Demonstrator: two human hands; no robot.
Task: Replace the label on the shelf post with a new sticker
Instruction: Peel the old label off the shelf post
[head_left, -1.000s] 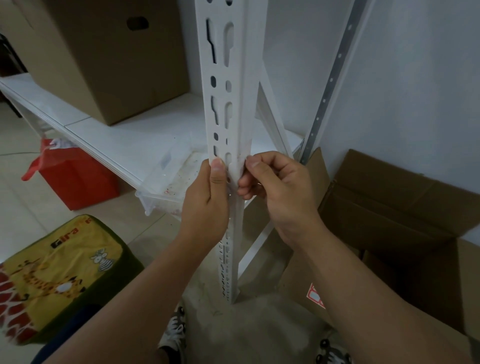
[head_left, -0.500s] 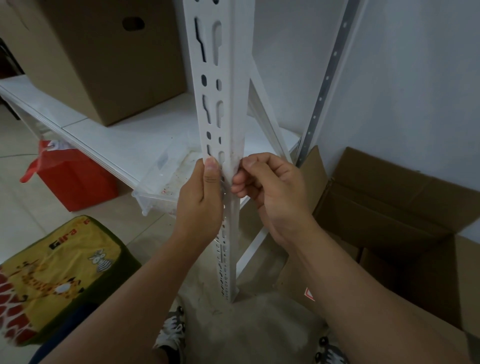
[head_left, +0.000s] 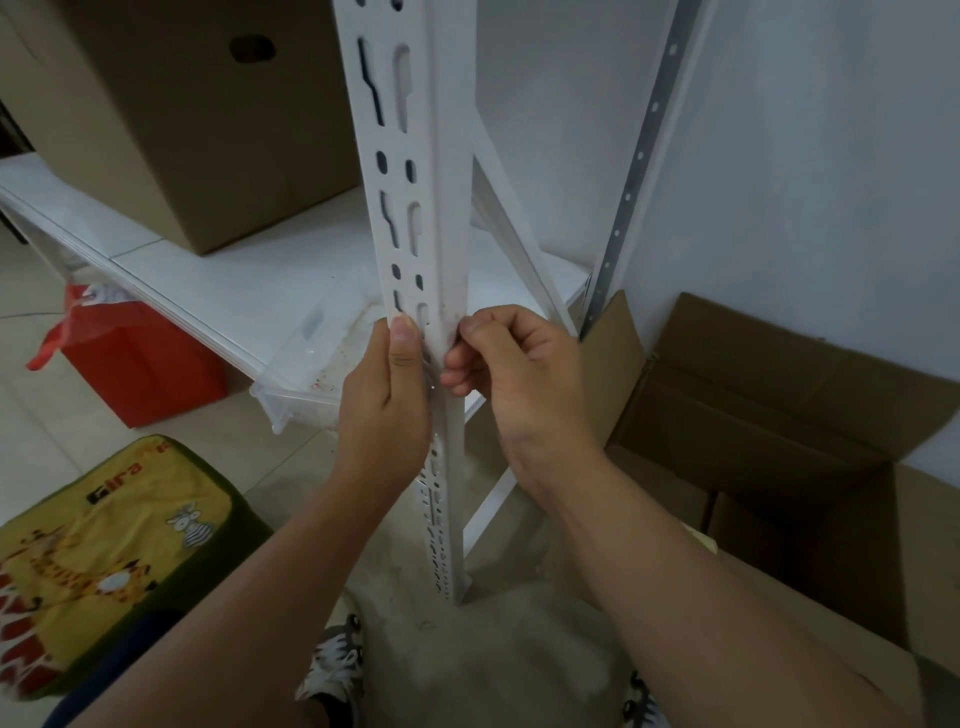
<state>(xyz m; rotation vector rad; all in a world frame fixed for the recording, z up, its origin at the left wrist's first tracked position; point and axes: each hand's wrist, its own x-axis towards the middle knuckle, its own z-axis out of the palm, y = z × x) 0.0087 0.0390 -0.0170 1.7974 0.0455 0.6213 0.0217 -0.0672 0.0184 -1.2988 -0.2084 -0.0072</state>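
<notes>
Fingers of the left hand (head_left: 387, 410) gripped the shelf post (head_left: 415, 208), steadying it; at three o'clock, the right hand (head_left: 519, 374) pinched its edge, probably picking at the label.

The shelf post (head_left: 415, 218) is white painted metal, smooth and faintly satin, with punched slots; a smudged, dull patch shows on it just above the fingers. Behind the post, the shelf board (head_left: 249, 291) looks smooth, white and slightly glossy. On it, left of the post, a closed box (head_left: 192, 119) is matt brown cardboard. Right of the post, an open box (head_left: 769, 415) is the same matt cardboard, and a bare grey metal strip (head_left: 631, 176) runs up the matt white wall (head_left: 831, 156). Left of the post, low down, lie a clear glossy plastic tray (head_left: 306, 384) and a soft printed yellow cloth cushion (head_left: 114, 545).
</notes>
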